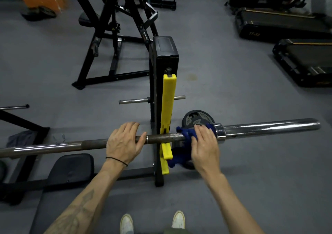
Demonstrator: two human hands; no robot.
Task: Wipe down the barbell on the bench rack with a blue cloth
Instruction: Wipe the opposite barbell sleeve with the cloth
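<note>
Two hands rest on the barbell (115,143), which lies across the yellow rack upright (168,108). Left hand (124,141): grip spread flat, fingers straight. Right hand (204,144): fingers straight, pressing the blue cloth (183,135) onto the shaft beside the sleeve collar (220,130). Cloth partly hidden beneath the palm; barbell's left end is cut off.

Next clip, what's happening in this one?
A person is wiping a barbell that rests on a bench rack with yellow hooks. The right hand presses a blue cloth over the bar just inside the chrome sleeve, fingers fairly straight. The left hand rests flat on the shaft, left of the upright, steadying it. A weight plate lies on the floor behind the bar.
</note>
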